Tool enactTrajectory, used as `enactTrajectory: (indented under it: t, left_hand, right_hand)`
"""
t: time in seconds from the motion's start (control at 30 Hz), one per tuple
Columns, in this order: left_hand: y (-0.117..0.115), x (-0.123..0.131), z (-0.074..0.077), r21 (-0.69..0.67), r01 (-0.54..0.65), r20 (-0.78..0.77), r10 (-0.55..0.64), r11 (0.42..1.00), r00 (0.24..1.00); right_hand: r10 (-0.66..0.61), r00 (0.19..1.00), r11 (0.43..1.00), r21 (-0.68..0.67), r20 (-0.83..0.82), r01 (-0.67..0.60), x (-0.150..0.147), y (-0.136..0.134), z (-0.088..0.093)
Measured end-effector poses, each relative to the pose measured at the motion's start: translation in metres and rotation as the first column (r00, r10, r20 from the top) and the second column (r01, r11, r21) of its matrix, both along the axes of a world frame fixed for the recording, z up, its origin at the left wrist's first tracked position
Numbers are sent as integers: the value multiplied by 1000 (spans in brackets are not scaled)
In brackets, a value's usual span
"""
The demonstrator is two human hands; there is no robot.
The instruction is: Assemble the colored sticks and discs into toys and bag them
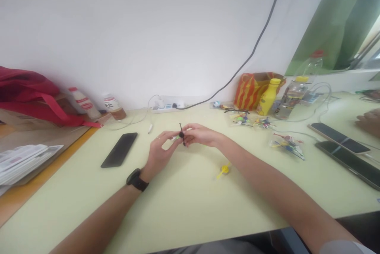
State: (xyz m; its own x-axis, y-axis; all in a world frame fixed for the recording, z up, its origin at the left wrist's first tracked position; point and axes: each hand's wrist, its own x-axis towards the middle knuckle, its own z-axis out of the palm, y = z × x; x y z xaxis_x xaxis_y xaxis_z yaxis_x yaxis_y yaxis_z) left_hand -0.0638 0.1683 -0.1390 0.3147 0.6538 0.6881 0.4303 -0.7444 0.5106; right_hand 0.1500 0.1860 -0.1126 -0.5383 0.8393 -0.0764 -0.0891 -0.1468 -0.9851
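Near the centre of the frame, the left hand [158, 152] and the right hand [200, 134] pinch a small dark piece [181, 134] narrowly between their fingertips – its thin ends point up and down; a small yellow piece [225, 169] lies on the pale tabletop [184, 202], below and right of centre; a black phone [119, 150] lies left of centre – well apart from the yellow piece.
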Motion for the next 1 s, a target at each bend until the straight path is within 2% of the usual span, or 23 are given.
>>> enactTrajectory:
  t: [0.27, 0.37, 0.7, 0.87, 1.0]
  left_hand:
    - [-4, 3, 5, 70, 29, 20, -30, 997, 999]
    - [-5, 3, 6, 74, 48, -5, -48, 996, 999]
    - [-6, 0, 7, 37, 39, -83, -36, 999, 996]
    - [-5, -2, 8, 32, 65, -91, -62, 997, 994]
    - [-4, -1, 8, 14, 103, -87, -101, 995, 991]
  right_hand:
    - [-139, 987, 984, 124, 81, 128, -9, 1, 0]
    - [-110, 993, 988, 115, 50, 103, -8, 1, 1]
    - [-53, 989, 997, 58, 134, 46, -7, -9, 7]
    - [-24, 994, 997, 74, 104, 16, -7, -8, 7]
    - [-4, 990, 994, 111, 144, -12, -6, -9, 5]
